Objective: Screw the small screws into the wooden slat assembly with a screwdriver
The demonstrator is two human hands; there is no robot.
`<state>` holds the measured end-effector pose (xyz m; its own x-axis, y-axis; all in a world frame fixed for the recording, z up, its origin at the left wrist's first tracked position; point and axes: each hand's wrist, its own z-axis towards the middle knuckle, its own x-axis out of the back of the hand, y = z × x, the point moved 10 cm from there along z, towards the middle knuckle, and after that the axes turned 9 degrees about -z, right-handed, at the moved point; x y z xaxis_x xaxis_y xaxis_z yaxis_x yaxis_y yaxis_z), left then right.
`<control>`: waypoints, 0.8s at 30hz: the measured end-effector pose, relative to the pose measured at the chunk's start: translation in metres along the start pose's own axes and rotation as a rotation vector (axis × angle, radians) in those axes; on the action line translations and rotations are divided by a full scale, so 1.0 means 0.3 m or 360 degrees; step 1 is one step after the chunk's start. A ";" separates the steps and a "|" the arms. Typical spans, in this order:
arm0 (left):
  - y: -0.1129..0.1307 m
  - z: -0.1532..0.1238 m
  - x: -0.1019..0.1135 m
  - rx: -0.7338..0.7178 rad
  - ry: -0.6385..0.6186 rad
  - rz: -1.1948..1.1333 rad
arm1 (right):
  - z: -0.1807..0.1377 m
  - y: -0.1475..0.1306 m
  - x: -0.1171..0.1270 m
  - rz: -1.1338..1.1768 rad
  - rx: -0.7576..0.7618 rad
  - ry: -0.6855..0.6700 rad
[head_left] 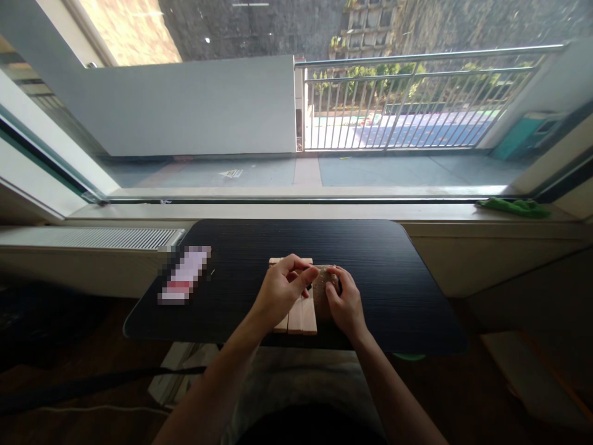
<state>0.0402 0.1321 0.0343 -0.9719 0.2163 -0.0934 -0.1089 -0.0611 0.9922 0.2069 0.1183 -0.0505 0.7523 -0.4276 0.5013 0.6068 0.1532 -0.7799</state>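
My left hand is closed in a pinch above pale wooden boards. A small dark bit shows by its fingertips, too small to name. The boards lie side by side near the front edge of the black table, partly covered by that hand. Just right of them is a brown, rough-looking lump with light specks on top. Around its right side curl the fingers of my right hand, thumb on the near face. What the lump is made of I cannot tell.
A pixelated pinkish flat thing lies on the table's left part. Behind the table runs a window sill with a green cloth at its right end. A white radiator stands to the left.
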 end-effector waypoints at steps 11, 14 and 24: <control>0.012 0.000 0.020 -0.0126 0.0039 0.0203 | 0.000 -0.006 -0.001 0.0007 0.0000 -0.0005; 0.031 -0.002 0.017 -0.0156 0.0033 0.0254 | 0.000 -0.008 -0.001 0.0009 0.0010 -0.0005; 0.030 0.000 0.023 -0.0090 -0.0021 0.0246 | 0.000 -0.006 -0.002 -0.0005 0.0021 -0.0019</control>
<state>0.0325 0.1332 0.0427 -0.9751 0.2130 0.0613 0.0296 -0.1491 0.9884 0.2055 0.1182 -0.0494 0.7533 -0.4174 0.5082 0.6125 0.1638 -0.7733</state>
